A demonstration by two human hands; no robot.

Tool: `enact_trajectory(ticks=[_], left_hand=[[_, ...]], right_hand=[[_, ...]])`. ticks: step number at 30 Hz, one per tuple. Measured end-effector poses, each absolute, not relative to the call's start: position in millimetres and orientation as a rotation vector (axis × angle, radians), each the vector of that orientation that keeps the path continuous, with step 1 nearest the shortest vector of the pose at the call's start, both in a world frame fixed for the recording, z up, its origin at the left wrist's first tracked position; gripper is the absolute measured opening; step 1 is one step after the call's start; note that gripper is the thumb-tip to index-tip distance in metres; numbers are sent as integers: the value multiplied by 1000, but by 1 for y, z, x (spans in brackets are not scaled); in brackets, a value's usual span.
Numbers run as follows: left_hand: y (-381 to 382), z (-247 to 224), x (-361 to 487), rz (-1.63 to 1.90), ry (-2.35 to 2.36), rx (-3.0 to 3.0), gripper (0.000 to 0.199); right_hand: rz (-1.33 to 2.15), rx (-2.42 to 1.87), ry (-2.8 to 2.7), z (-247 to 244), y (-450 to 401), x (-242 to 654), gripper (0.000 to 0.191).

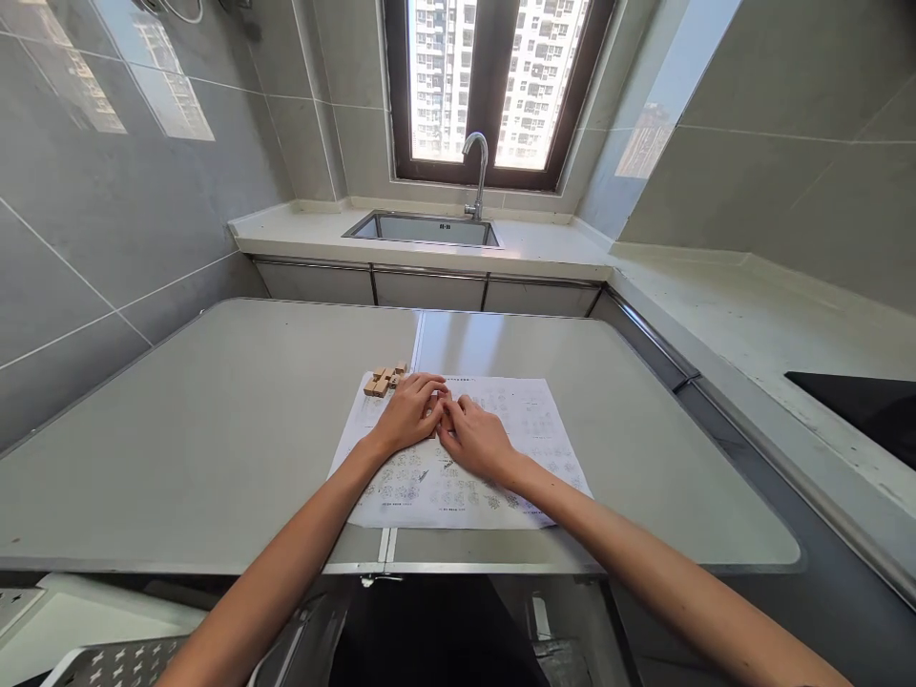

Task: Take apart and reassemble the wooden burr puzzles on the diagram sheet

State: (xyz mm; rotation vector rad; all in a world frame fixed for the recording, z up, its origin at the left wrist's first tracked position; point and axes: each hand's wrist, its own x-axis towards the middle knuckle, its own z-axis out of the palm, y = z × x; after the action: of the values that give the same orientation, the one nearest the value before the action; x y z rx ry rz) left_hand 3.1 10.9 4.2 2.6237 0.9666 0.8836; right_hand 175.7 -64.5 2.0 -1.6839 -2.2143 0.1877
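Both my hands meet over a printed paper sheet (530, 420) that lies on the table. My left hand (409, 417) is closed, its fingers curled in against the other hand. Fingers bent, my right hand (478, 439) presses up to it from the right. A small brown edge of what looks like a wooden block shows between them; the fingers hide most of it. Just beyond my left hand, several small wooden blocks (381, 382) sit in a loose cluster at the sheet's far left corner. Rows of small dotted figures and a few dark marks cover the paper.
The pale folding table (215, 429) has a seam (419, 339) down its middle. Behind it stand a counter (558, 243), a sink (429, 229) and a faucet (478, 172) under a window. A side counter with a black panel (859, 410) runs along the right.
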Motion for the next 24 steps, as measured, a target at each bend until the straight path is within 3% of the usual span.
enact_trajectory(ticks=[6, 12, 24], left_hand=[[11, 3, 3, 781, 924, 2557, 30], [10, 6, -5, 723, 893, 2559, 27], [-4, 8, -62, 707, 998, 2550, 27]], right_hand=[[198, -1442, -2177, -9, -71, 185, 15], [387, -1170, -2157, -12, -82, 208, 37], [515, -1196, -2082, -18, -85, 220, 29]])
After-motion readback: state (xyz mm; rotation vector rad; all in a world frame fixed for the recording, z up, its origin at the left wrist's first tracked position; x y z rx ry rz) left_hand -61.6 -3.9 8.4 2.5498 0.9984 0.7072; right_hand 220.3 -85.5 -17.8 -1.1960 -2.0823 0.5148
